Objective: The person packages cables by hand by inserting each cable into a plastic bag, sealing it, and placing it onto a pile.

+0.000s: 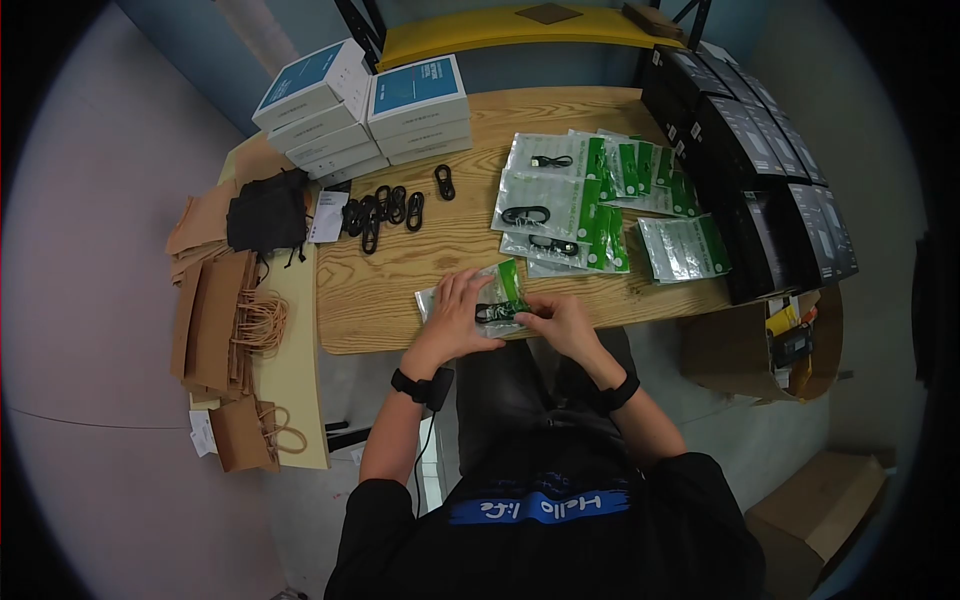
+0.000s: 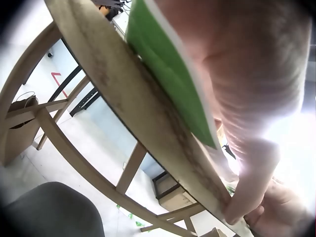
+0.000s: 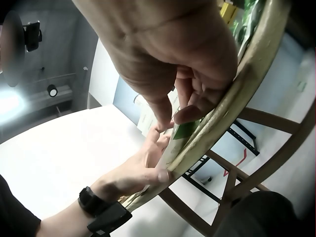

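Left hand: my left hand (image 1: 458, 310) lies flat, fingers straight and spread, pressing down on the clear plastic pouch with the green header (image 1: 487, 297) at the near edge of the light wooden surface (image 1: 400, 270).

Right hand: my right hand (image 1: 560, 318) has thumb and fingertips pinched narrow on the right end of that same pouch; the right wrist view shows the pinch (image 3: 183, 114) against the surface's rim.

Pouch: flat on the surface just in front of me, between both hands, with a coiled black cable (image 1: 500, 312) showing inside. In the left wrist view its green part (image 2: 170, 74) lies under my palm.

Loose cables: several coiled black cables (image 1: 385, 212) lie in a row further back on the left, well apart from my hands.

Packed pouches: a spread of matching clear-and-green pouches (image 1: 580, 195) covers the right half of the surface, overlapping each other.

White boxes: two stacks of white boxes with blue tops (image 1: 365, 105) stand at the far left corner.

Black boxes: a row of tall black boxes (image 1: 760, 170) stands along the right edge.

Paper bags: brown paper bags with twine handles (image 1: 225, 320) lie on a lower pale side board (image 1: 290, 370) to the left, beside a black fabric pouch (image 1: 268, 215).

Floor: an open cardboard carton (image 1: 770, 345) sits on the right, below the surface's edge.
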The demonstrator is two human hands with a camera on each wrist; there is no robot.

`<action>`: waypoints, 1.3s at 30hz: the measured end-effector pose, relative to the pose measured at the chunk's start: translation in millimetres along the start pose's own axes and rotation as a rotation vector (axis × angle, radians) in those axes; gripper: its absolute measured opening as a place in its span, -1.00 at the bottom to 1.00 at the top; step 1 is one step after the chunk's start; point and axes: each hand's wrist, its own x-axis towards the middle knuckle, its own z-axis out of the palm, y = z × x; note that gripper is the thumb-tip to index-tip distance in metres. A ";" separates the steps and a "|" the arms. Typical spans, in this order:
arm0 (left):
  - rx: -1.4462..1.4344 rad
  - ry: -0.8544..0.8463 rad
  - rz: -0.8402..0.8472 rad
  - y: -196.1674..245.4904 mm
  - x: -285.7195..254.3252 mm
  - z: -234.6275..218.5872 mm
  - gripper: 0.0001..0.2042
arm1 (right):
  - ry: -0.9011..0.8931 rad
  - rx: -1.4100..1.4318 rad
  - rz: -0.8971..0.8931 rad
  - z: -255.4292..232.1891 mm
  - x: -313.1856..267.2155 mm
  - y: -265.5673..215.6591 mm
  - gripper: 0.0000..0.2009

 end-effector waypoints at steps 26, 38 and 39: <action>-0.867 0.130 -0.051 27.5 11.8 -30.0 -0.76 | 0.414 -0.006 -0.508 7.8 -24.6 -37.5 -0.60; -0.842 0.101 -0.080 49.2 -0.5 -33.3 -0.87 | -0.014 -0.144 -0.426 -9.3 -28.6 -25.6 -0.83; -0.843 0.100 -0.081 48.7 -1.3 -32.1 -0.87 | -0.024 -0.161 -0.388 -11.8 -30.7 -28.0 -0.81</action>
